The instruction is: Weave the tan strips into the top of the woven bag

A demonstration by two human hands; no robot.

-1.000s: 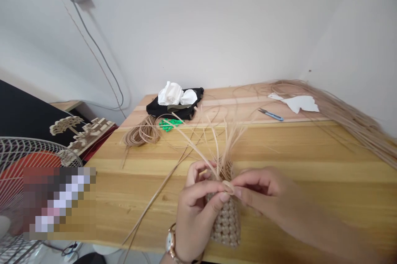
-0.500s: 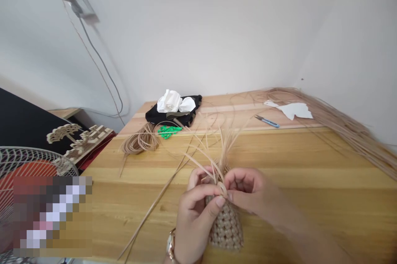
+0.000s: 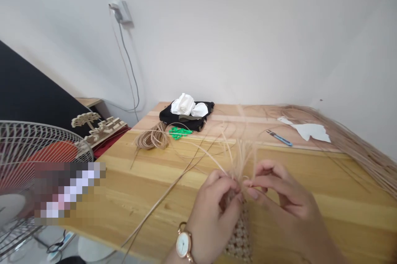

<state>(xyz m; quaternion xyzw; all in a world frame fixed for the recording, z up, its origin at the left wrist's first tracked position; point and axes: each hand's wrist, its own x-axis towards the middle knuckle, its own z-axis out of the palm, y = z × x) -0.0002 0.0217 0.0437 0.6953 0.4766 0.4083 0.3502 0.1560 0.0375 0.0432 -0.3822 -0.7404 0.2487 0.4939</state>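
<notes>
At six o'clock on the tabletop (image 3: 130, 181), left hand (image 3: 217, 210) and right hand (image 3: 279, 198) pinch a strip above the woven piece (image 3: 240, 239); the fingers have drawn it tighter since a second ago, closing the stitch; coil (image 3: 152, 138) at eleven o'clock; scissors (image 3: 279, 137) at one.

Tan checker-woven piece (image 3: 239, 239); pale straw strips (image 3: 242, 156); honey-yellow table (image 3: 310, 181); black pouch (image 3: 189, 116) bearing white tissue (image 3: 187, 106); green clips (image 3: 180, 132); blue-handled cutter (image 3: 281, 138).

Bright, even daylight — soft shadows, wide-angle bending at edges, slight motion blur.
</notes>
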